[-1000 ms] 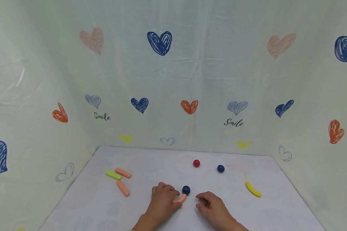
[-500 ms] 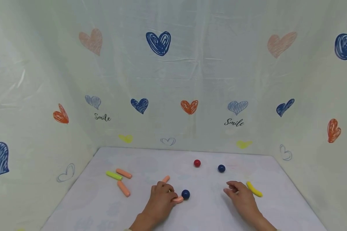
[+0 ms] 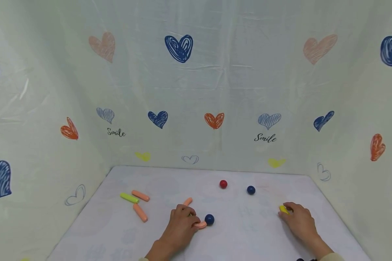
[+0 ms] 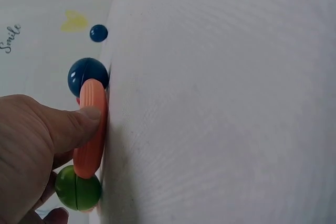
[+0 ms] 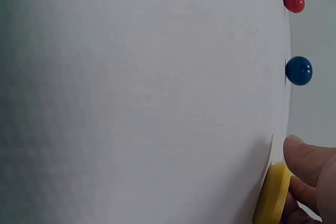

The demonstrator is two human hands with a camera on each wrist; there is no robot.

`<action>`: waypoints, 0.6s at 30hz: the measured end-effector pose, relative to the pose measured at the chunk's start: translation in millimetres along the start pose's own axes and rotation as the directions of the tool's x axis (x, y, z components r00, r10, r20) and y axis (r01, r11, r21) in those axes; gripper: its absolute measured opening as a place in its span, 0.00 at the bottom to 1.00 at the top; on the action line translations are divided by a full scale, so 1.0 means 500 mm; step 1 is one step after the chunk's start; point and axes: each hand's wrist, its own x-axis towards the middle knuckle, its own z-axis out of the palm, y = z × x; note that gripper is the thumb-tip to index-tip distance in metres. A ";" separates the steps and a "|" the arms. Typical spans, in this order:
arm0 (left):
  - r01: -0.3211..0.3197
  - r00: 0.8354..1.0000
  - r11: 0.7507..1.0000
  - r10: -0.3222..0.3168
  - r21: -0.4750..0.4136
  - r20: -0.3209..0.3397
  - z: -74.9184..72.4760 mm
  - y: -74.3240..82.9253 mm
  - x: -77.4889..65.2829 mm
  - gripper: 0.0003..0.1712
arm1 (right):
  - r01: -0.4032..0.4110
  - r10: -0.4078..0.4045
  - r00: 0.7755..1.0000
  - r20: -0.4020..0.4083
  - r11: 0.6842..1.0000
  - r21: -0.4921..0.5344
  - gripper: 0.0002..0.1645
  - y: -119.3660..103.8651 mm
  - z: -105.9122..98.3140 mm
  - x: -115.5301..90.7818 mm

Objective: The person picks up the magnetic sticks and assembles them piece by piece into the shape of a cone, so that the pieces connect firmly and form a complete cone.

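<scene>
In the left wrist view, my left hand (image 3: 180, 224) pinches a curved orange building rod (image 4: 90, 135) with the thumb. A dark blue ball (image 4: 86, 76) touches its far end, and a green ball (image 4: 77, 188) sits at the near end, mostly hidden by the hand in the head view. Another orange rod (image 3: 188, 201) pokes out beyond my left fingers. Far to the right, my right hand (image 3: 299, 220) has thumb and fingers around a curved yellow rod (image 5: 272, 195). Only its left end shows in the head view; it lies on or close to the table.
At the table's left lie a lime green rod (image 3: 129, 198) and two orange rods (image 3: 140, 195). Towards the back sit a red ball (image 3: 223, 184) and a second dark blue ball (image 3: 251, 190). A heart-printed curtain (image 3: 196, 90) surrounds the white table (image 3: 245, 235).
My right hand has moved from the middle to the right and taken hold of the yellow rod. The orange rod and blue ball by my left hand shifted slightly towards me, then stayed.
</scene>
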 end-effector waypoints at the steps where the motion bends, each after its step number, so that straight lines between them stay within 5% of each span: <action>1: 0.007 1.000 1.000 -0.007 -0.005 0.007 0.000 0.000 0.000 0.06 | 0.001 -0.001 1.000 0.013 1.000 -0.003 0.34 0.003 0.000 0.003; 11: 0.025 0.999 0.999 -0.023 -0.035 0.042 -0.001 -0.003 -0.002 0.07 | 0.147 -0.152 0.986 0.069 0.986 0.076 0.15 -0.007 0.011 0.003; 18: -0.004 1.000 1.000 0.005 -0.021 0.020 0.002 -0.006 -0.004 0.07 | 0.239 -0.247 0.968 0.047 0.961 0.137 0.19 -0.010 0.014 -0.010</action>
